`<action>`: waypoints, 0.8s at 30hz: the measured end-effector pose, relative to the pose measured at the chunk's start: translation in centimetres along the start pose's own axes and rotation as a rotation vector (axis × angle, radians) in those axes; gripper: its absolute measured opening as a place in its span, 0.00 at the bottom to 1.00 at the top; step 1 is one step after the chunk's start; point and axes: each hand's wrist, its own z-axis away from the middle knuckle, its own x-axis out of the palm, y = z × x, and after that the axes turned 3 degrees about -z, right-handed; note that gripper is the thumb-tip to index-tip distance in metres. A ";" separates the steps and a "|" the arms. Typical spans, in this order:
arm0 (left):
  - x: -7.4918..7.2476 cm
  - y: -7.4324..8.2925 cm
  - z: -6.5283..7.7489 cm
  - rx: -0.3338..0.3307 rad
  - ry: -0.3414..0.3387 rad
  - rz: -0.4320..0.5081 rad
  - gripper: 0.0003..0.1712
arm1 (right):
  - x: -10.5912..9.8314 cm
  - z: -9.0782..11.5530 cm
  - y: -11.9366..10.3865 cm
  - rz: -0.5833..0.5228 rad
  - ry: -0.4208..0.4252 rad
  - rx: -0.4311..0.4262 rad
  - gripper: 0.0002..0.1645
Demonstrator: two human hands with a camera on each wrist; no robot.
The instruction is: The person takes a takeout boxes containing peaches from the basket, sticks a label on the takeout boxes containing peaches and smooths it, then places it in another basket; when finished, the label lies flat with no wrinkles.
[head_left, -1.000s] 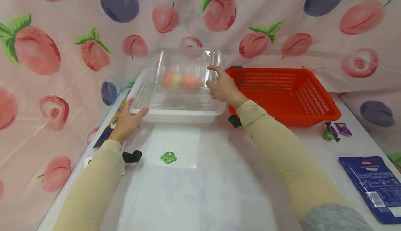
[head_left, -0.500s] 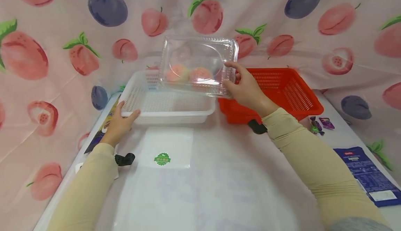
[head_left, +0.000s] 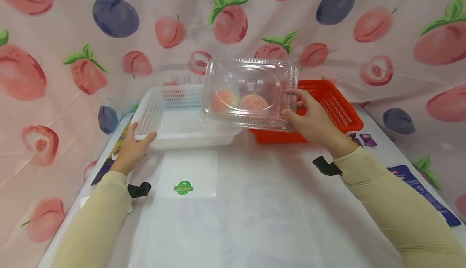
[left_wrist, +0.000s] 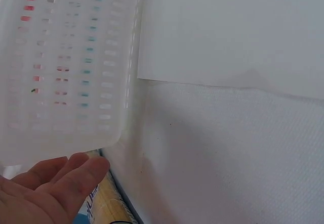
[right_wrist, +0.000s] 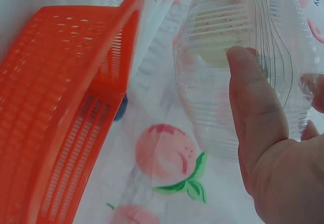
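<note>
Near 12 o'clock in the head view, before the gap between the white basket [head_left: 180, 122] and red basket [head_left: 278, 138], a clear box [head_left: 251, 88] of two round fruits [head_left: 253, 103] is held up — right hand [head_left: 316, 123] pinching its 3 o'clock end, opened just box-wide. Its long axis runs 9 to 3, dipping slightly at 3. Left hand [head_left: 132, 147], loosely spread, lies at the white basket's 8 o'clock corner. Carrying seems underway — next calls for a level, steady hold.

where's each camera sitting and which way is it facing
Head: head-worn, facing forward and down at the clear container; left hand, right hand and sleeves show.
Left wrist: worn there, facing the white basket; left hand partly shows.
Right wrist: worn there, facing the clear container; right hand partly shows.
Head and right wrist share the red basket.
</note>
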 end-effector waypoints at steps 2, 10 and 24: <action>0.0 -0.2 0.1 0.003 -0.005 0.006 0.62 | -0.4 0.9 0.6 0.008 -0.003 0.006 0.36; 0.1 -0.6 0.4 -0.001 -0.012 -0.021 0.63 | -1.7 5.2 2.8 0.026 -0.052 -0.030 0.35; 0.1 0.2 0.1 -0.006 0.005 -0.033 0.63 | -2.2 12.0 5.5 -0.085 -0.096 0.044 0.34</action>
